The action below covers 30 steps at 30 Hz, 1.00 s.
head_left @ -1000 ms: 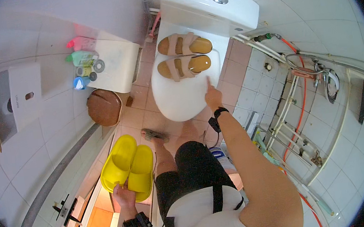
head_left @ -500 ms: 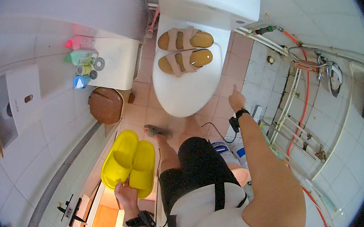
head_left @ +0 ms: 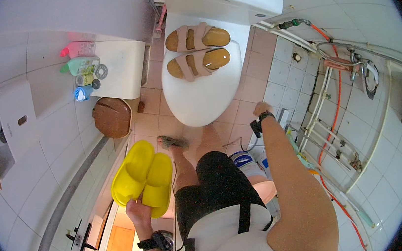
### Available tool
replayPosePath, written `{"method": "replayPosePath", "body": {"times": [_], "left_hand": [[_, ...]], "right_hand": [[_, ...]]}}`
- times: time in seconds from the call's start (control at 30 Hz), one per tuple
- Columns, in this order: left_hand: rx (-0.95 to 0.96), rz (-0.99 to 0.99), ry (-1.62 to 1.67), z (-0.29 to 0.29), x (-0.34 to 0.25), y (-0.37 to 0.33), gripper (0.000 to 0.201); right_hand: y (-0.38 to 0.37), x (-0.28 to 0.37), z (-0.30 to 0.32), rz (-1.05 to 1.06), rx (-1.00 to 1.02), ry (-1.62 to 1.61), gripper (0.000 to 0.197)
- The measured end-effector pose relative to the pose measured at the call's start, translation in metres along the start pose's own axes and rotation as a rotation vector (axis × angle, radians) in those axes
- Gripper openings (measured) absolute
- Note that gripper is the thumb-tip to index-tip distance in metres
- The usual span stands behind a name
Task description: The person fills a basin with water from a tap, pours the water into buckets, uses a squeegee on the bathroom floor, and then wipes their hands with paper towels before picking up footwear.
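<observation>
My left hand [head_left: 138, 213] is closed on a pair of yellow slippers [head_left: 144, 180], gripping them at their lower end. The two slippers hang side by side, left of my legs. My right arm reaches forward, and my right hand [head_left: 261, 108] is over the floor to the right of the toilet bowl. Its fingers are foreshortened and mostly hidden, and nothing shows in it. A pair of tan strapped sandals [head_left: 197, 37] lies on the closed lid of the white toilet [head_left: 199, 107], toes pointing right.
A brown-lidded bin [head_left: 112, 118] stands to the left, below a white cabinet [head_left: 122, 67] with several bottles beside it. At right are a white pipe rack [head_left: 319, 107], an orange hose [head_left: 333, 132] and a tub [head_left: 247, 162] near a pink basin [head_left: 265, 192].
My right hand has drawn back slightly, and its outstretched finger no longer shows. The view has shifted a little. My left hand keeps its hold on the yellow slippers.
</observation>
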<state>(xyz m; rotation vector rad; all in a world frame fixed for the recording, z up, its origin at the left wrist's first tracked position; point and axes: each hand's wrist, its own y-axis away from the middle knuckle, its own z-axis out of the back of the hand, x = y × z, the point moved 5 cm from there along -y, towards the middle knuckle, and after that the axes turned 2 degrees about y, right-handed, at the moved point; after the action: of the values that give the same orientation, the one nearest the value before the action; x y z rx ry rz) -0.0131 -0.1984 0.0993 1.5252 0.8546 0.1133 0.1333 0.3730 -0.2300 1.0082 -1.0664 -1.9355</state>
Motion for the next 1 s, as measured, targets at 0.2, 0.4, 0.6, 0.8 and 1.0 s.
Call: {"method": "replayPosePath", "body": {"times": [0.2,0.4,0.6,0.8,1.0], "left_hand": [[-0.002,0.036,0.025,-0.02,-0.001,0.002,0.051],[0.024,-0.037,0.019,-0.024,-0.009,0.002,0.049],[-0.004,-0.04,0.087,-0.017,-0.015,0.008,0.053],[-0.043,-0.056,0.148,0.002,-0.015,0.01,0.051],[-0.043,-0.045,0.177,-0.016,-0.012,0.016,0.045]], "right_hand": [[0.023,0.008,0.055,-0.013,0.001,-0.122,0.079],[0.027,0.05,0.153,0.364,-0.855,-0.805,0.084],[0.091,0.132,0.298,0.358,-0.91,-0.535,0.074],[0.017,0.189,0.283,0.539,-0.514,-0.969,0.08],[-0.051,0.196,0.232,0.569,-0.692,-1.377,0.032]]}}
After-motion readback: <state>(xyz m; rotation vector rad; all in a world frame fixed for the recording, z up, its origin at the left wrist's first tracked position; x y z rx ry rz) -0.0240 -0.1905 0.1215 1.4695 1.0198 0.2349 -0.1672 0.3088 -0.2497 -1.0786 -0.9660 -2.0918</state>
